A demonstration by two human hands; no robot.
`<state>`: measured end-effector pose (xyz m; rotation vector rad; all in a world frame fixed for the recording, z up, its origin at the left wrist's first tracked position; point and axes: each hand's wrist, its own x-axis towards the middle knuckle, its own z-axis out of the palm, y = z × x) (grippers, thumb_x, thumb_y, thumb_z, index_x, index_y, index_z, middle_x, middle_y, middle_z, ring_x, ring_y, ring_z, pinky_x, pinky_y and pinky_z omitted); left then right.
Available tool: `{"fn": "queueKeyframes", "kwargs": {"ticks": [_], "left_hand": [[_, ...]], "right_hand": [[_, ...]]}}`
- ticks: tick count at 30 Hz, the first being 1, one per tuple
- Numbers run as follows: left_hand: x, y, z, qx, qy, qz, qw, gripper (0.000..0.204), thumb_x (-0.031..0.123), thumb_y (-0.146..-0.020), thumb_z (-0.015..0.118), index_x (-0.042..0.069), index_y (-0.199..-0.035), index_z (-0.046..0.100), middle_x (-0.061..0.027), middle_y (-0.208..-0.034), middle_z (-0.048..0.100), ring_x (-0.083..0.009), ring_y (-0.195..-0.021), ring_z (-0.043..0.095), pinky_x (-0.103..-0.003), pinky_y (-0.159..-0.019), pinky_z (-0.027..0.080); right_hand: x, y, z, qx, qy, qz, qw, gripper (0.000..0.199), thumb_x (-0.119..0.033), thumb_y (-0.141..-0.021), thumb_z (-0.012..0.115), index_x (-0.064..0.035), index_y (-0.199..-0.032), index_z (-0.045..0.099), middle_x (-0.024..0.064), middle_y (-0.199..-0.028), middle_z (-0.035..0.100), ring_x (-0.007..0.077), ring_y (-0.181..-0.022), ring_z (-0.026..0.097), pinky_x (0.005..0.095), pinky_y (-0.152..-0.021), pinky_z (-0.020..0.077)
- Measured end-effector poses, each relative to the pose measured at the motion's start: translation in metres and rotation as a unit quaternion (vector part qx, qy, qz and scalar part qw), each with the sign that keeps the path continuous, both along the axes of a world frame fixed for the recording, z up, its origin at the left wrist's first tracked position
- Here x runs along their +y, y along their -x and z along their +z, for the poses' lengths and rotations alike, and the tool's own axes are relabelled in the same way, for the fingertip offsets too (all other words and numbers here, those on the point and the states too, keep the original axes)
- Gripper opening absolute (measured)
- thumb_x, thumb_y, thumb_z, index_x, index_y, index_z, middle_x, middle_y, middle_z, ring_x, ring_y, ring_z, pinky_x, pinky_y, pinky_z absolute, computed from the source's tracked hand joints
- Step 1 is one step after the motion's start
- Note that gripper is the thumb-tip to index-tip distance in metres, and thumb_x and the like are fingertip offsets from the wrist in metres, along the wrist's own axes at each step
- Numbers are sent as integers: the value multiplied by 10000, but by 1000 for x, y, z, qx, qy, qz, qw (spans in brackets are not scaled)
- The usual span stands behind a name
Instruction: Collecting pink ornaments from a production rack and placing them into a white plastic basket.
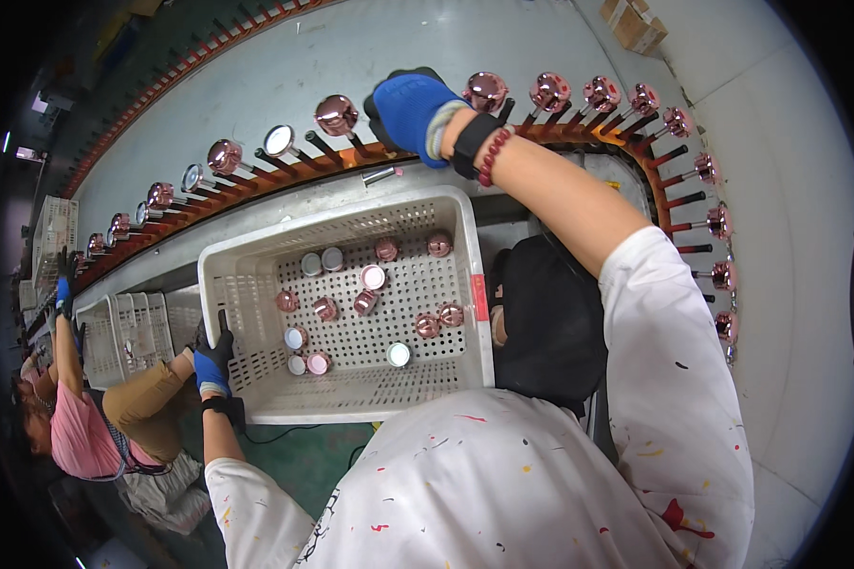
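Fingers of right hand (410, 112) curl at a peg (370, 150), grip hidden; seat caps squarely. Left hand (214, 365) clasps crate (256, 375) rim; keep it steady.

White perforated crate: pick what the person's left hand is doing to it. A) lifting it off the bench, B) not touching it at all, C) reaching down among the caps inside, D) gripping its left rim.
D: the left hand, in a blue and black glove, grips the left rim of the white crate, while the shiny pink caps lie loose on its floor.
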<state>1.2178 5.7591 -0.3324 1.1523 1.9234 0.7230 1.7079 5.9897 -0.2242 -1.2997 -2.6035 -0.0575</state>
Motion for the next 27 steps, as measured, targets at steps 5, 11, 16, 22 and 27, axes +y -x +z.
{"fn": "queueKeyframes", "kwargs": {"ticks": [5, 11, 16, 22, 27], "left_hand": [[4, 2, 5, 6, 14, 5, 1000, 355, 86, -838, 612, 101, -1189, 562, 58, -694, 498, -53, -528, 431, -215, -455, 349], [2, -2, 1, 5, -8, 21, 1000, 178, 215, -822, 660, 54, -875, 609, 30, -624, 516, -86, -511, 471, -241, -468, 367], [-5, -7, 4, 19, -40, 26, 999, 172, 210, -828, 656, 55, -873, 596, 27, -622, 514, -84, -519, 474, -235, -469, 366], [-7, 17, -8, 5, 5, 27, 1000, 354, 91, -819, 641, 90, -1163, 558, 23, -721, 540, -71, -542, 470, -230, -460, 378], [6, 2, 4, 30, -14, 5, 999, 200, 231, -835, 652, 38, -870, 613, 15, -633, 536, -96, -514, 484, -253, -469, 374]], "right_hand": [[47, 14, -19, 187, 164, -41, 968, 473, -347, -732, 632, -58, -1105, 615, 189, -934, 660, 349, -876, 630, 386, -794, 503], [-9, 53, -15, 108, 30, 87, 990, 166, -155, -624, 653, -33, -736, 652, 182, -732, 624, 353, -703, 626, 412, -649, 511], [-92, 72, -6, 40, 124, 183, 974, 243, -230, -716, 613, -55, -875, 673, 175, -814, 642, 344, -771, 635, 402, -703, 513], [22, -13, 4, 91, -33, -98, 991, 389, -347, -729, 627, -92, -1022, 651, 167, -934, 655, 340, -894, 618, 418, -811, 477], [25, -16, -9, 89, 162, -106, 977, 318, -319, -714, 625, -33, -845, 668, 187, -785, 654, 356, -737, 640, 402, -680, 513]]}}
